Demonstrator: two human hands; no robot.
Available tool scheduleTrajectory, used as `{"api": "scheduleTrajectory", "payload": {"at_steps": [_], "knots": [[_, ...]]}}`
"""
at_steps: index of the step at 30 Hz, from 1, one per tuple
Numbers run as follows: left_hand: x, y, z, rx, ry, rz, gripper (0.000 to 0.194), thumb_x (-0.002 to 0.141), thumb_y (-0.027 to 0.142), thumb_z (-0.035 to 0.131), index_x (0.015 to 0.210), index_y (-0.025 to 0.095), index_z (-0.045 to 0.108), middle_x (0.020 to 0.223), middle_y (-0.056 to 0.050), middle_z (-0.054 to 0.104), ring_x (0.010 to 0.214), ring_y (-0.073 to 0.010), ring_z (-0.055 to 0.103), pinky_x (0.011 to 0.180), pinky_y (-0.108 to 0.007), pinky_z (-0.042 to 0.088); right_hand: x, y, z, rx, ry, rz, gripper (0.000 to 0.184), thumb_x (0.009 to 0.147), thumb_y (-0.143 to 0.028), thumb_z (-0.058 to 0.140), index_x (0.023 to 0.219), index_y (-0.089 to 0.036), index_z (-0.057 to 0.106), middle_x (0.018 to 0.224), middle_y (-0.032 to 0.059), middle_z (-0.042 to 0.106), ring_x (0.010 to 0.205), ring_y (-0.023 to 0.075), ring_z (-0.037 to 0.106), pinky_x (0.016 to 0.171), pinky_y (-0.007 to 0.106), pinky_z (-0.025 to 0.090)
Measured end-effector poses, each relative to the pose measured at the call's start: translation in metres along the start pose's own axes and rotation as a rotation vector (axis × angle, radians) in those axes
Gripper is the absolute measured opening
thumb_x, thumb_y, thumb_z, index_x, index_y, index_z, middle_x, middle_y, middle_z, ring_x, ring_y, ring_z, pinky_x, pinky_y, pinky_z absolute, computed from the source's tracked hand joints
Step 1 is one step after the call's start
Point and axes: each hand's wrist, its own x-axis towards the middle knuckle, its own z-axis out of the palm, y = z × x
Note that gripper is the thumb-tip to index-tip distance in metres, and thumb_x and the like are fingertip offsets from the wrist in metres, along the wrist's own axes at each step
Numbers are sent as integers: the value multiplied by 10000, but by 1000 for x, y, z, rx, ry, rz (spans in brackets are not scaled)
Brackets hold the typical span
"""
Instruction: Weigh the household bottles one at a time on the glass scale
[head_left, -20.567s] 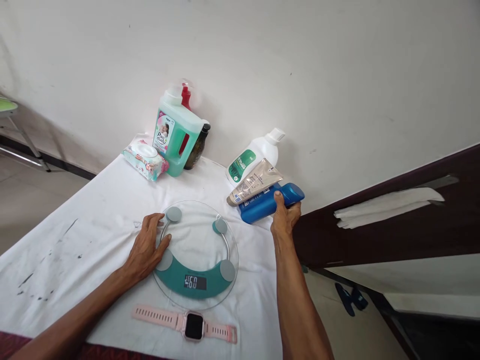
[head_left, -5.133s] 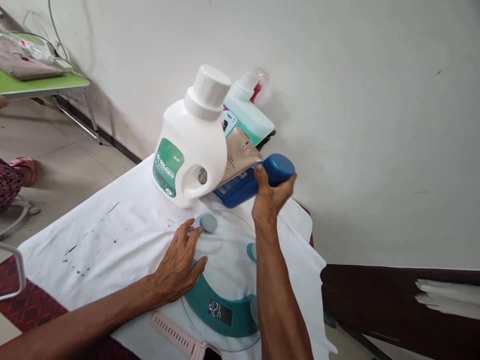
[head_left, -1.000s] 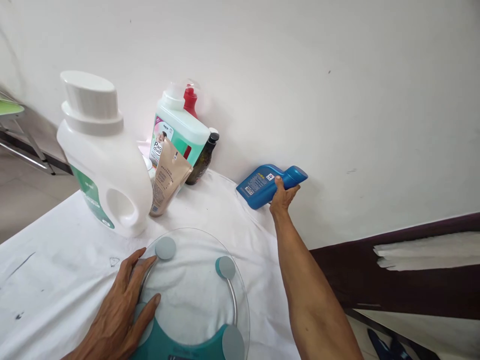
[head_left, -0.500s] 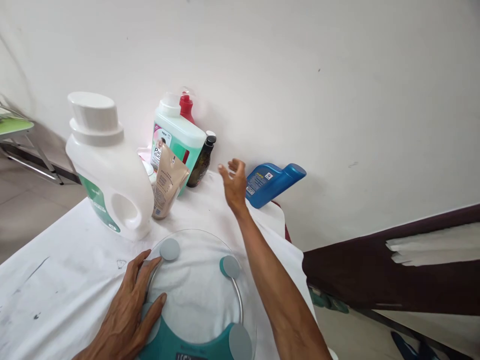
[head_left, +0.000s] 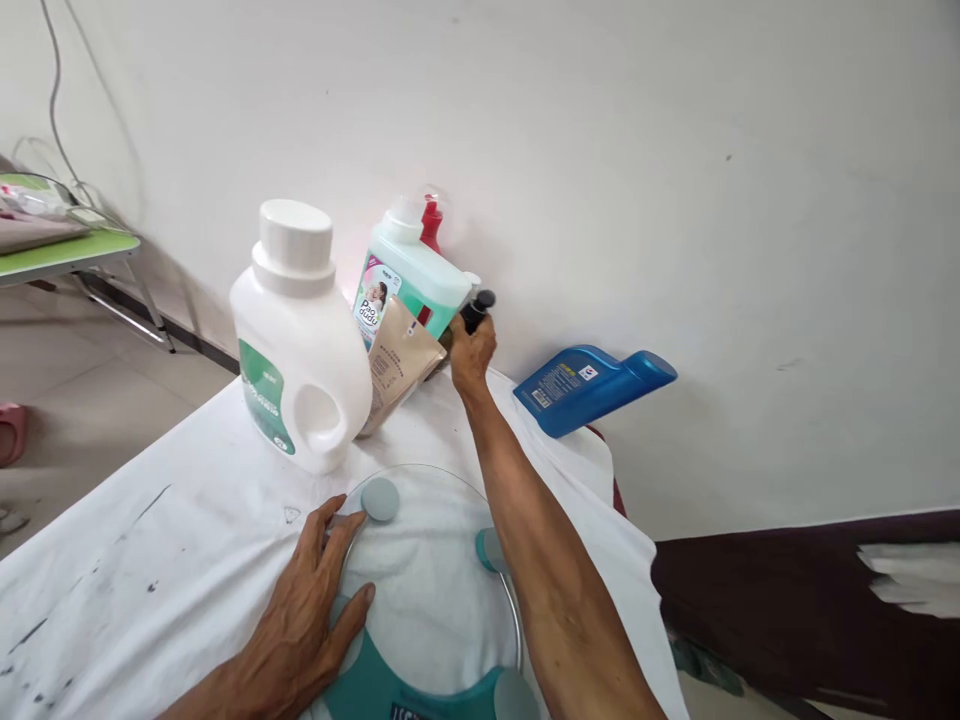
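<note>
My left hand point(head_left: 315, 590) lies with its fingers spread on the left edge of a round glass bathroom scale point(head_left: 431, 580), which has grey pads and a teal display part. Stretched toward the wall, my right hand point(head_left: 472, 352) is wrapped round a dark pump bottle point(head_left: 478, 308); its black pump head shows above the fingers. Left of that hand lean a beige squeeze tube point(head_left: 401, 365) and a green-tinted bottle point(head_left: 420, 268) with a white cap. A large white detergent jug point(head_left: 300, 350) stands nearer me. To the right, a blue bottle point(head_left: 592, 388) stands by the wall.
A red bottle point(head_left: 431, 222) is behind the green-tinted one, against the wall. A white cloth point(head_left: 142, 560) with dark marks covers the table. At far left stands a green folding table point(head_left: 97, 250) with things on it. Dark brown furniture point(head_left: 757, 590) is at lower right.
My right hand has moved forward from open space and closed round the dark pump bottle. My left hand stays on the scale. The view has shifted left, so things appear farther right.
</note>
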Motion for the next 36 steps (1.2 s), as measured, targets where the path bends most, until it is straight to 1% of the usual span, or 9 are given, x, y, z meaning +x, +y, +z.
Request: {"api": "scheduleTrajectory", "payload": {"at_steps": [2, 5, 8, 11, 14, 20, 30, 33, 36], "knots": [[0, 0, -1, -20, -12, 6, 595, 1034, 277, 522, 1596, 319, 329, 1670, -162, 289, 1454, -369, 497, 1131, -585, 534, -10, -7, -17, -6, 44, 21, 326, 816, -513, 634, 948, -229, 545, 978, 55, 651, 954, 248, 591, 975, 460, 464], [3, 3, -4, -51, -17, 16, 606, 1022, 242, 530, 1587, 307, 322, 1647, -174, 305, 1447, -379, 489, 1121, -601, 533, -31, -24, -59, 5, 69, -30, 357, 807, -543, 652, 949, -223, 585, 929, 27, 632, 900, 230, 586, 957, 448, 458], [6, 6, -7, -57, -17, 27, 596, 1015, 233, 539, 1568, 297, 327, 1618, -180, 320, 1398, -373, 522, 1108, -622, 528, -62, -49, -109, 99, 0, -106, 357, 809, -554, 706, 928, -225, 636, 889, 4, 618, 879, 207, 589, 935, 416, 467], [10, 8, -12, -43, -44, 33, 568, 1006, 232, 546, 1538, 263, 348, 1579, -191, 331, 1353, -364, 543, 1088, -624, 534, -104, -79, -149, 233, -75, -38, 321, 825, -526, 735, 909, -224, 663, 906, 9, 618, 890, 198, 599, 892, 391, 487], [12, 8, -16, -34, -66, 41, 546, 995, 257, 561, 1508, 239, 374, 1543, -194, 349, 1321, -366, 554, 1074, -635, 533, -151, -103, -173, 277, -125, 57, 318, 833, -517, 753, 929, -221, 691, 982, 30, 646, 915, 200, 607, 851, 373, 492], [13, 4, -18, -39, -62, 95, 542, 991, 297, 566, 1496, 234, 380, 1520, -185, 342, 1331, -372, 537, 1089, -655, 506, -216, -110, -187, 222, -218, 157, 313, 848, -526, 753, 979, -244, 720, 1019, 27, 666, 901, 195, 604, 806, 347, 484], [16, 4, -19, -40, -98, 82, 555, 971, 266, 590, 1482, 214, 378, 1511, -183, 325, 1328, -368, 507, 1108, -650, 489, -243, -102, -182, -15, -149, 29, 356, 869, -563, 735, 1038, -251, 729, 1000, 24, 682, 891, 200, 624, 848, 375, 514], [16, 5, -20, -45, -108, 77, 567, 968, 259, 593, 1488, 212, 372, 1515, -187, 321, 1327, -367, 508, 1102, -644, 496, -250, -101, -182, 7, -145, -9, 413, 888, -545, 718, 1197, -273, 697, 1179, 48, 691, 1062, 234, 652, 961, 414, 509], [16, 5, -20, -51, -109, 80, 570, 963, 252, 596, 1487, 214, 375, 1509, -186, 327, 1320, -364, 513, 1098, -642, 499, -259, -89, -189, 82, -96, -54, 573, 909, -584, 662, 1401, -301, 581, 1411, 81, 610, 1330, 285, 577, 1100, 486, 455]]}}
